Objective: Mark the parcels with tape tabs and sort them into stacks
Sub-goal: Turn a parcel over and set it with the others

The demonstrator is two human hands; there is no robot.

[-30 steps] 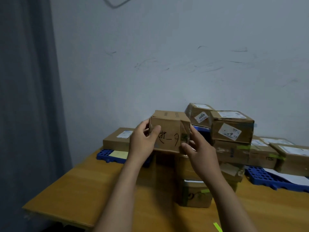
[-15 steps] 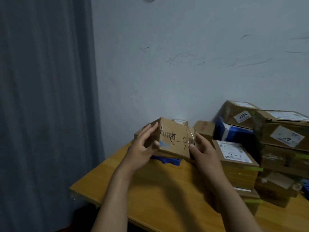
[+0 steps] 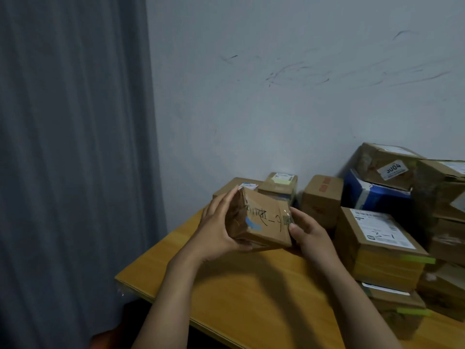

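I'm seeing the left hand (image 3: 216, 230) and right hand (image 3: 310, 235) clamping a brown parcel (image 3: 261, 222) between them mid-frame, black scribble and blue tab showing on top.

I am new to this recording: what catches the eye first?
The left hand and right hand hold a small brown parcel, with black handwriting and a blue tape patch, above the wooden table. At the right, stacked parcels stand near the wall, a blue box among them.
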